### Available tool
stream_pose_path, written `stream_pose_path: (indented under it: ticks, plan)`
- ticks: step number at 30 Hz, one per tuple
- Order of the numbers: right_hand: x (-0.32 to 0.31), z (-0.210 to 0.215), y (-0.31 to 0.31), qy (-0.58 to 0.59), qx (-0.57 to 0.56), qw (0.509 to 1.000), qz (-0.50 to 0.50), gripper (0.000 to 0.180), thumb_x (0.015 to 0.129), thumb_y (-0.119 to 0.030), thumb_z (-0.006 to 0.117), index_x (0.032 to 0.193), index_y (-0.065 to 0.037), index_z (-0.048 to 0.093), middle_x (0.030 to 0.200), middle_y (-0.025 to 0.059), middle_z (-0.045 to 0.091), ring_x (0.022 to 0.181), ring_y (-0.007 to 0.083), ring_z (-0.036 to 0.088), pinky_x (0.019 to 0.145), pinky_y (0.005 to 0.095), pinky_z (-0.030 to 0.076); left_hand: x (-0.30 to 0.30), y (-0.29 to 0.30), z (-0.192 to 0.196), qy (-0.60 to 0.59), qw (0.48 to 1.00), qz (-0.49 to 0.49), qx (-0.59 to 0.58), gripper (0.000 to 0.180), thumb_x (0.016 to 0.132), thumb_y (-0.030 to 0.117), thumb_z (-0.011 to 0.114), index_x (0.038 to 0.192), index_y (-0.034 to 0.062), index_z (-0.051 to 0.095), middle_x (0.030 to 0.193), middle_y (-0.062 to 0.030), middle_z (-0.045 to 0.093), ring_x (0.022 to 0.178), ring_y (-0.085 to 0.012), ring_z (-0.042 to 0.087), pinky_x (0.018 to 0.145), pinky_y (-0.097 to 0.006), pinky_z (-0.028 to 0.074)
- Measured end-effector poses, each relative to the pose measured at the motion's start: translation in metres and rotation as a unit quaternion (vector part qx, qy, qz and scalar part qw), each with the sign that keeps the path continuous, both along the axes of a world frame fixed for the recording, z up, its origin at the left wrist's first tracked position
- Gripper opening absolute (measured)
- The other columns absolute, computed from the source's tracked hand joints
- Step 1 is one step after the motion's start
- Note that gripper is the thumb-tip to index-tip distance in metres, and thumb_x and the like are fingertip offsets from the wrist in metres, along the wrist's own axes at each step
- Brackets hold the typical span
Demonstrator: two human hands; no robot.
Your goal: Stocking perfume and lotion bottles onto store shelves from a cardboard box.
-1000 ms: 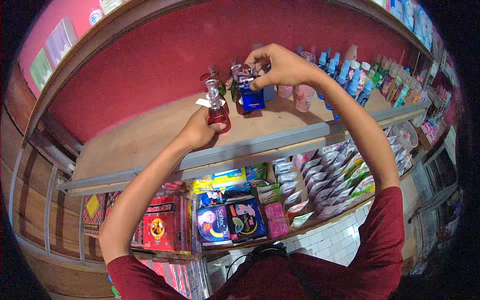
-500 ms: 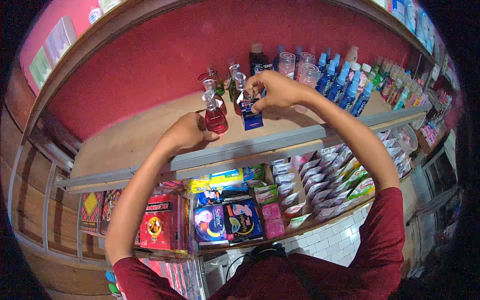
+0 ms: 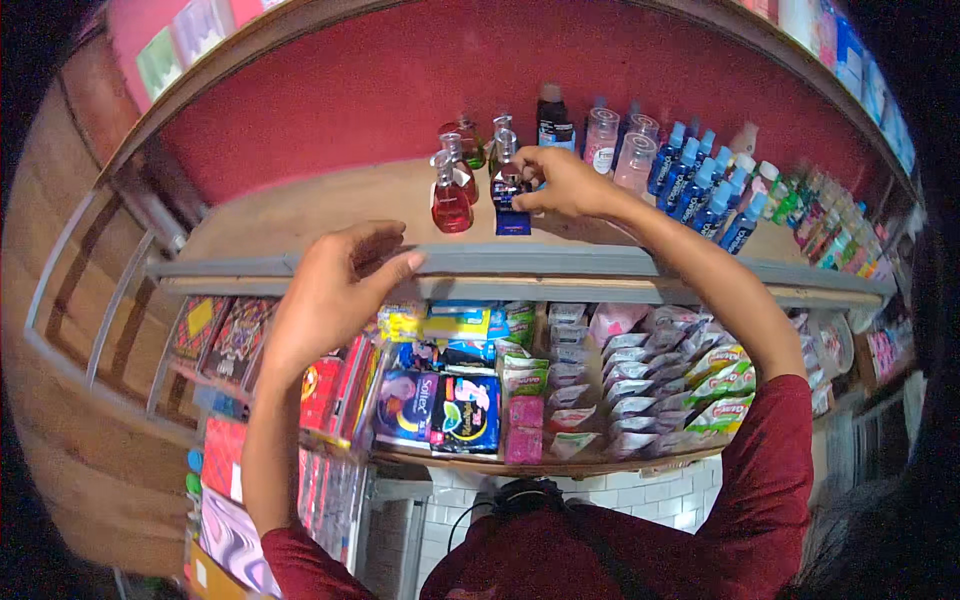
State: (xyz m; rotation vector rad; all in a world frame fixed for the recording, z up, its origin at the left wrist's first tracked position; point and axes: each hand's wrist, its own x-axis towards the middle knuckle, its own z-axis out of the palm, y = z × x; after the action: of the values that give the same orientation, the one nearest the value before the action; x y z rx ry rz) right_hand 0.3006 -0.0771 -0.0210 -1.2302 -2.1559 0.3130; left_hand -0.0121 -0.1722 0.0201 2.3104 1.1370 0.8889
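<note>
Right hand [image 3: 567, 185]: grip closed, a dark blue box [image 3: 513, 220] pinched between thumb and fingers. The box is held upright at the front of the wooden shelf [image 3: 320, 205], just right of a red glass bottle [image 3: 453, 212] with clear cap; whether its base is rested on the board cannot be told. Left hand [image 3: 335, 275]: grip spread, thumb parted from fingers, placed before the grey shelf edge [image 3: 560, 261]. Blue spray bottles [image 3: 692, 190] are grouped farther right; sachets [image 3: 628, 385] are ranked in rows below.

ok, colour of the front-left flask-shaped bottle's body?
Red flask-shaped bottle; head view shows it best.
</note>
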Motion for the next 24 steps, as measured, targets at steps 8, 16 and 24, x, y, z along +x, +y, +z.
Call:
stream_pose_path:
  ticks: [8, 16, 24]
  plan:
    - [0.001, 0.022, -0.055, 0.026, 0.2, 0.98, -0.003, 0.03, 0.067, -0.014, 0.074, 0.088, 0.001, 0.059, 0.082, 0.0134, 0.064, 0.078, 0.0216, 0.063, 0.069, 0.0324, 0.049, 0.007, -0.14, -0.089, -0.214, 0.961, 0.162, -0.07, 0.032, 0.087, 0.017, 0.062, 0.114, -0.002, 0.058, 0.101, -0.0076, 0.065, 0.094, -0.0125, 0.059, 0.083, -0.027, 0.047]
    - [-0.081, -0.046, -0.219, 0.017, 0.097, 0.938, 0.333, 0.014, 0.075, -0.01, 0.065, 0.083, 0.0, 0.059, 0.078, 0.009, 0.063, 0.076, 0.0176, 0.061, 0.072, 0.0306, 0.047, 0.062, -0.297, -0.271, -0.284, 0.882, 0.353, -0.132, 0.031, 0.085, 0.019, 0.064, 0.108, -0.0016, 0.061, 0.092, -0.007, 0.066, 0.083, -0.0114, 0.06, 0.075, -0.026, 0.048]
    - [-0.18, -0.188, -0.352, 0.0, -0.154, 0.833, 0.532, 0.015, 0.071, -0.012, 0.066, 0.078, 0.0, 0.062, 0.077, 0.0158, 0.064, 0.074, 0.028, 0.064, 0.069, 0.0352, 0.05, 0.05, -0.453, -0.403, -0.265, 0.729, 0.613, -0.146, 0.035, 0.082, 0.02, 0.067, 0.107, -0.0031, 0.061, 0.092, -0.0123, 0.067, 0.085, -0.0171, 0.062, 0.078, -0.029, 0.049]
